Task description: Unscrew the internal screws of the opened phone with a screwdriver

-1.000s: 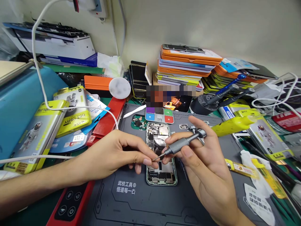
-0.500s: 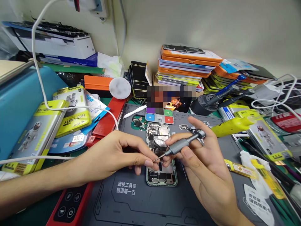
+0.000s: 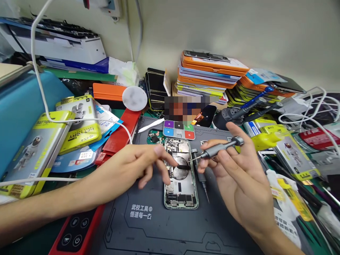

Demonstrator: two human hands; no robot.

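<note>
An opened smartphone (image 3: 183, 189) lies on the dark grey work mat (image 3: 170, 233), its inner parts and a round silver disc showing. My right hand (image 3: 239, 173) grips a small grey screwdriver (image 3: 216, 150) between thumb and fingers. The thin tip points left over the phone's right side. From the left, my left hand (image 3: 140, 161) reaches over the phone's left edge with fingers apart and nothing visible in them. Its index fingertip is at the disc; whether it touches I cannot tell. A second screwdriver (image 3: 202, 179) lies just right of the phone.
Behind the phone sit a coloured tile pad (image 3: 179, 129) and a small green circuit board (image 3: 155, 137). A red lamp base (image 3: 79, 226) and battery packs (image 3: 77, 131) stand at left. At right are a tool holder (image 3: 225, 117) and a yellow bottle (image 3: 265, 141).
My left hand has let go of the screwdriver tip and opened its fingers over the phone. My right hand has moved the screwdriver up and right, uncovering the second screwdriver.
</note>
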